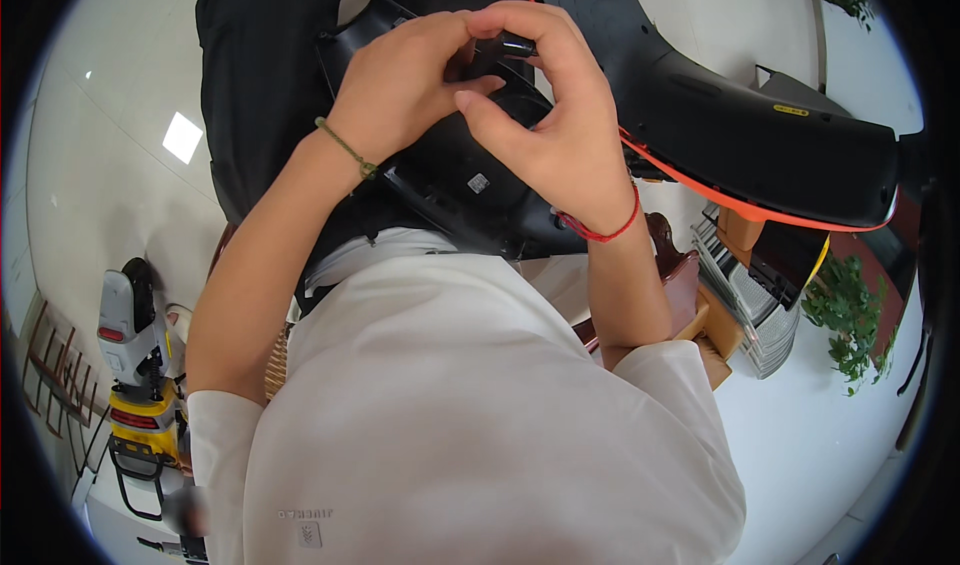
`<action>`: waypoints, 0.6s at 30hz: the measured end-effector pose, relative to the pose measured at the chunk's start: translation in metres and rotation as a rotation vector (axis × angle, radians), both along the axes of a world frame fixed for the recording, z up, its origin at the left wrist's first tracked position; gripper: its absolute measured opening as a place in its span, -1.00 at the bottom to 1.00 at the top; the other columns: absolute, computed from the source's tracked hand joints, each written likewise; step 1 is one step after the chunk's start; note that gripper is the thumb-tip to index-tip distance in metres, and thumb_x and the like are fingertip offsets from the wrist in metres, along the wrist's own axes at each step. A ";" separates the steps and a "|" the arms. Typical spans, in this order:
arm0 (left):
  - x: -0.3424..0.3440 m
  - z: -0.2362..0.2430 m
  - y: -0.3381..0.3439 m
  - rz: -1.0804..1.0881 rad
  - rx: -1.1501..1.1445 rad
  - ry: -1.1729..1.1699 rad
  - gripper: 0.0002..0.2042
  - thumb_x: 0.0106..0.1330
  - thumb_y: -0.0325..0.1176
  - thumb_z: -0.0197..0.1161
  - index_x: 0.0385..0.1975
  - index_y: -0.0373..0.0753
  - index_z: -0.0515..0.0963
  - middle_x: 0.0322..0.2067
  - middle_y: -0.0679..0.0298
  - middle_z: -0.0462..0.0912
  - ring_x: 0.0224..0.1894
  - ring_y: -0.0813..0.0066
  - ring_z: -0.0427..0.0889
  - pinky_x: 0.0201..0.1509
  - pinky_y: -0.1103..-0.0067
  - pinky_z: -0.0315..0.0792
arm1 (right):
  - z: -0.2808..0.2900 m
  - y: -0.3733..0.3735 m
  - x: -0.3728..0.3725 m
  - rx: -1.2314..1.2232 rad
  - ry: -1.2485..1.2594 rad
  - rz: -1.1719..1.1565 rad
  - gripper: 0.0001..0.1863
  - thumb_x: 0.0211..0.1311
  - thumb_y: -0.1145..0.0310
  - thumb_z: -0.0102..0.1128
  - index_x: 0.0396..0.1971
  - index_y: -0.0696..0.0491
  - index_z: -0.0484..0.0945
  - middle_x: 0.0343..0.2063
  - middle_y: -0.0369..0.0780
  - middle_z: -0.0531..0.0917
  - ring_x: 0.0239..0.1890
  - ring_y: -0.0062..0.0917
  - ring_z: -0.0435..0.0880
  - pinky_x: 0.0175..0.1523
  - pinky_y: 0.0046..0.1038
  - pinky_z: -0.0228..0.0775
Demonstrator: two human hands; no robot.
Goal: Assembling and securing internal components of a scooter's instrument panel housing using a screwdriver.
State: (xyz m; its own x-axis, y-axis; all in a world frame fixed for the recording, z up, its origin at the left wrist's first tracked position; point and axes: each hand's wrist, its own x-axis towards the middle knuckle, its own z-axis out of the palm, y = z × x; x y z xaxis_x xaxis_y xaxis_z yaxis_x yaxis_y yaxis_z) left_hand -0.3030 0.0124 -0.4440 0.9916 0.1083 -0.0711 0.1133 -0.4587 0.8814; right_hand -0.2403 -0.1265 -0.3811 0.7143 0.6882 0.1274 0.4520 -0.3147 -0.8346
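Curling left hand and right hand round a small black part, partly hidden; unable to tell either grip. Placed above a black panel, edges partly covered. Leaving open floor upper left, orange-edged black cover near at right.

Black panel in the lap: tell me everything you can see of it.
The black panel looks like smooth, slightly glossy plastic, curved and ridged, with a small pale square label facing up. It lies across the dark trousers, its near edge close to the white shirt. The left hand and right hand hide much of its far part; whether they touch it is unclear.
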 end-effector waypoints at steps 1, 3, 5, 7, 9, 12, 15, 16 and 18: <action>-0.001 0.003 -0.001 0.017 -0.075 0.061 -0.73 0.19 -0.47 0.35 -0.12 -0.35 0.56 -0.36 0.21 0.61 -0.36 0.35 0.57 -0.18 0.52 0.48 | -0.003 -0.001 0.001 -0.001 -0.001 0.000 -0.68 0.06 0.62 0.25 -0.13 0.12 0.55 -0.18 -0.18 0.59 -0.14 -0.38 0.62 -0.03 -0.46 0.47; -0.002 -0.011 0.000 -0.012 -0.177 -0.001 -0.69 0.19 -0.36 0.37 -0.08 -0.28 0.56 -0.37 0.20 0.60 -0.35 0.28 0.58 -0.23 0.48 0.47 | -0.012 -0.006 0.005 0.062 0.095 -0.011 -0.72 0.08 0.60 0.29 -0.17 0.12 0.55 -0.19 -0.19 0.59 -0.16 -0.40 0.62 -0.05 -0.45 0.48; -0.005 -0.013 0.006 -0.084 -0.415 0.013 -0.64 0.21 -0.26 0.38 -0.02 -0.22 0.56 -0.31 0.12 0.62 -0.31 0.21 0.62 -0.24 0.44 0.46 | -0.012 -0.007 0.007 0.073 0.131 -0.026 -0.75 0.10 0.58 0.30 -0.19 0.12 0.55 -0.19 -0.19 0.59 -0.17 -0.42 0.62 -0.06 -0.46 0.48; -0.005 -0.018 0.011 -0.134 -0.384 -0.020 -0.64 0.21 -0.27 0.38 -0.02 -0.22 0.56 -0.27 0.14 0.63 -0.28 0.21 0.63 -0.23 0.44 0.47 | -0.012 -0.008 0.008 0.093 0.157 -0.036 -0.80 0.14 0.56 0.32 -0.23 0.12 0.58 -0.20 -0.20 0.59 -0.19 -0.47 0.62 -0.11 -0.50 0.48; -0.006 -0.019 0.010 -0.183 -0.353 -0.054 -0.64 0.21 -0.27 0.38 -0.01 -0.21 0.57 -0.24 0.15 0.64 -0.26 0.21 0.64 -0.21 0.43 0.48 | -0.011 -0.008 0.007 0.086 0.137 -0.020 -0.82 0.15 0.56 0.32 -0.23 0.12 0.59 -0.20 -0.20 0.59 -0.22 -0.47 0.62 -0.12 -0.51 0.48; -0.004 -0.013 -0.001 -0.046 -0.171 -0.140 -0.65 0.22 -0.27 0.37 -0.01 -0.20 0.57 -0.20 0.19 0.65 -0.23 0.20 0.65 -0.19 0.42 0.49 | -0.009 -0.002 0.005 0.097 0.132 -0.015 -0.85 0.17 0.55 0.31 -0.24 0.12 0.62 -0.21 -0.20 0.60 -0.27 -0.48 0.63 -0.15 -0.52 0.48; -0.001 -0.013 -0.005 0.007 -0.131 -0.053 -0.64 0.22 -0.27 0.37 0.01 -0.17 0.57 -0.17 0.24 0.66 -0.23 0.21 0.65 -0.18 0.42 0.51 | -0.009 -0.002 0.005 0.105 0.174 -0.041 -0.83 0.19 0.52 0.31 -0.21 0.11 0.63 -0.22 -0.21 0.61 -0.31 -0.48 0.63 -0.16 -0.52 0.48; -0.001 -0.014 -0.003 -0.036 -0.216 -0.033 -0.64 0.22 -0.27 0.36 0.01 -0.16 0.56 -0.17 0.24 0.67 -0.23 0.20 0.64 -0.18 0.41 0.51 | -0.010 -0.004 0.005 0.096 0.198 -0.057 -0.80 0.20 0.50 0.32 -0.17 0.11 0.62 -0.23 -0.21 0.61 -0.33 -0.47 0.63 -0.16 -0.52 0.49; -0.003 -0.016 -0.001 -0.081 -0.303 -0.013 -0.65 0.23 -0.27 0.36 0.01 -0.14 0.56 -0.18 0.24 0.67 -0.24 0.20 0.64 -0.17 0.40 0.52 | -0.009 -0.002 0.001 0.133 0.236 -0.101 -0.76 0.20 0.49 0.32 -0.12 0.10 0.60 -0.24 -0.20 0.62 -0.31 -0.47 0.63 -0.17 -0.51 0.49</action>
State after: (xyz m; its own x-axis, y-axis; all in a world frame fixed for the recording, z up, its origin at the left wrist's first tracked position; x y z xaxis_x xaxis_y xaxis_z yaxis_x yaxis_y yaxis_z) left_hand -0.3058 0.0118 -0.4603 0.9971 0.0047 -0.0756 0.0752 -0.1823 0.9804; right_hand -0.2391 -0.1281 -0.3900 0.7988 0.6007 0.0334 0.2122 -0.2293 -0.9500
